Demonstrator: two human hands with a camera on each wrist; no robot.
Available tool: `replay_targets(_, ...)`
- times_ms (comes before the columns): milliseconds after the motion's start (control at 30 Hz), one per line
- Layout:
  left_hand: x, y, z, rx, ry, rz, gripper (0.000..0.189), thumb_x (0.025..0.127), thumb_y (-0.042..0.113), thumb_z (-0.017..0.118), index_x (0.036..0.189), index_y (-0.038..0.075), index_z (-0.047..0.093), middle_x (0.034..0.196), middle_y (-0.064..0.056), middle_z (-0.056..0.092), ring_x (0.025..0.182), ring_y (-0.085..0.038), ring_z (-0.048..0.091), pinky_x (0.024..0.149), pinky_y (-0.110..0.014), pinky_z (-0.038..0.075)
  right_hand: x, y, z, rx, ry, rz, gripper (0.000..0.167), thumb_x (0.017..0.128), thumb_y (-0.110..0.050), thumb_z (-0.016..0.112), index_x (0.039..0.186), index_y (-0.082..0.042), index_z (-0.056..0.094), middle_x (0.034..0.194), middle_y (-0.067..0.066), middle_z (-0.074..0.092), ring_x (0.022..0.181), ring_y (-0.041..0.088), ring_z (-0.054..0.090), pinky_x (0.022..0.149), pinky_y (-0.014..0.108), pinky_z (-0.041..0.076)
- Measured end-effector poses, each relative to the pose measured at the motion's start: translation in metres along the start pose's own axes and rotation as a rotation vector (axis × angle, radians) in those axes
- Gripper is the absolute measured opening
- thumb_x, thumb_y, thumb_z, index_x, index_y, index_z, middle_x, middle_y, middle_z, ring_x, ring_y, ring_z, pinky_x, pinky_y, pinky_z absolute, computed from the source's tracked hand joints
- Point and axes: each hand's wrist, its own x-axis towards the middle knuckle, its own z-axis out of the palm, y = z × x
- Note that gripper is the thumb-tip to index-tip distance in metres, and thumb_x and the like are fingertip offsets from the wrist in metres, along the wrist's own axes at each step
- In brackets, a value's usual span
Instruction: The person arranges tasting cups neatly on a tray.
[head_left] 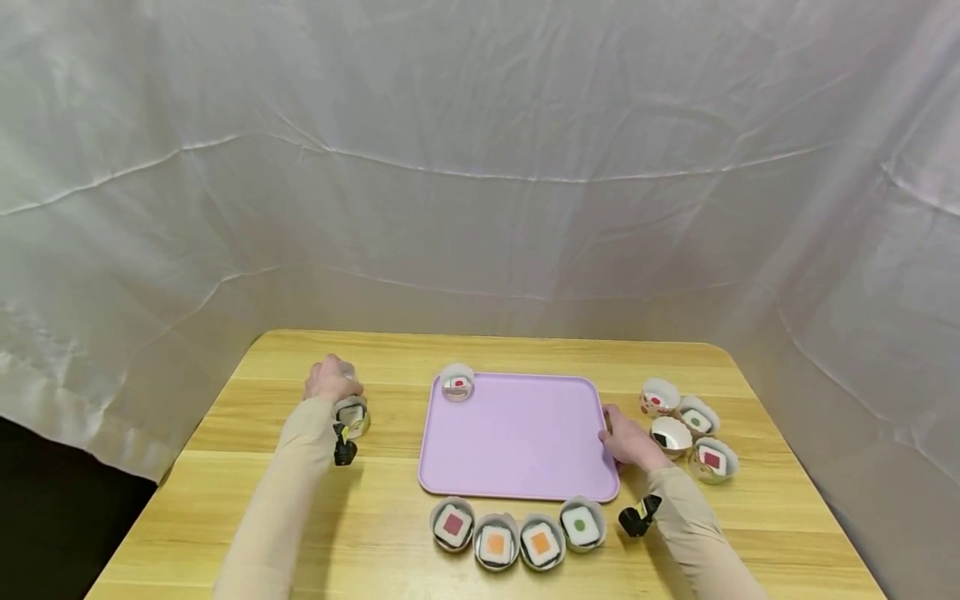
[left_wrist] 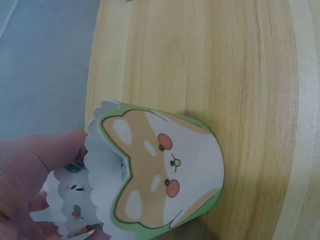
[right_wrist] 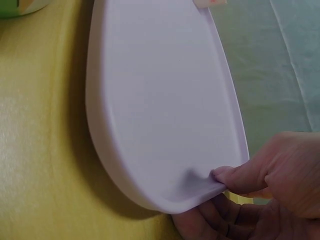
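At the far left of the table my left hand (head_left: 330,379) grips the rim of a white paper cup (left_wrist: 75,192) with small printed drawings; part of it is hidden by the fingers. Right beside it stands another paper cup (left_wrist: 170,172), printed with a brown-and-white dog face on green. My right hand (head_left: 628,442) holds the right edge of a lilac tray (head_left: 517,433), thumb over the rim and fingers beneath it. On the tray's far left corner sits a paper cup (head_left: 457,383) with a red-centred sushi piece inside.
Along the tray's near edge stand several cups with sushi pieces, such as an orange-centred one (head_left: 495,543) and a green-centred one (head_left: 582,525). More cups cluster at the right, including a red-centred one (head_left: 712,461). A pale curtain (head_left: 525,233) hangs behind the table.
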Motion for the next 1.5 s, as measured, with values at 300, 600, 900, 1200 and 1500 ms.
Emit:
replay_targets(300, -0.004, 0.012, 0.0, -0.061, 0.092, 0.028, 0.077, 0.08, 0.019, 0.075, 0.143, -0.003, 0.038, 0.134, -0.034, 0.052, 0.118, -0.052, 0.055, 0.093, -0.059, 0.05, 0.001, 0.002, 0.002, -0.006, 0.005, 0.001, 0.053, 0.103, -0.009, 0.046, 0.149, 0.007, 0.026, 0.101, 0.032, 0.064, 0.058, 0.02, 0.063, 0.053, 0.033, 0.055)
replay_targets(600, -0.009, 0.028, 0.004, -0.103, 0.141, 0.072, 0.079, 0.079, 0.019, 0.077, 0.141, -0.006, 0.035, 0.125, -0.033, 0.056, 0.112, -0.047, 0.058, 0.092, -0.055, 0.052, 0.001, 0.002, 0.002, 0.002, 0.007, 0.015, 0.053, 0.103, -0.01, 0.046, 0.149, 0.007, 0.026, 0.105, 0.035, 0.063, 0.057, 0.021, 0.063, 0.052, 0.033, 0.055)
replay_targets(900, -0.013, 0.044, 0.012, -0.129, 0.229, 0.139, 0.084, 0.075, 0.018, 0.081, 0.141, -0.005, 0.035, 0.116, -0.033, 0.061, 0.106, -0.045, 0.061, 0.09, -0.052, 0.053, 0.001, 0.002, 0.002, -0.016, 0.007, 0.013, 0.053, 0.103, -0.01, 0.046, 0.148, 0.007, 0.026, 0.103, 0.034, 0.063, 0.058, 0.02, 0.063, 0.053, 0.033, 0.055)
replay_targets(1200, -0.019, 0.062, 0.019, -0.186, 0.266, 0.23, 0.078, 0.075, 0.018, 0.08, 0.137, -0.005, 0.039, 0.115, -0.031, 0.062, 0.104, -0.043, 0.062, 0.088, -0.05, 0.054, 0.001, 0.002, 0.001, -0.018, 0.004, 0.015, 0.053, 0.103, -0.01, 0.046, 0.149, 0.006, 0.025, 0.099, 0.03, 0.065, 0.058, 0.02, 0.063, 0.053, 0.033, 0.054)
replay_targets(1500, -0.026, 0.079, 0.029, -0.253, 0.236, 0.319, 0.075, 0.075, 0.017, 0.083, 0.136, -0.004, 0.045, 0.119, -0.029, 0.065, 0.108, -0.042, 0.063, 0.093, -0.05, 0.055, 0.002, 0.002, 0.0, -0.001, 0.002, 0.014, 0.053, 0.103, -0.01, 0.045, 0.15, 0.007, 0.025, 0.108, 0.037, 0.062, 0.057, 0.021, 0.063, 0.053, 0.034, 0.055)
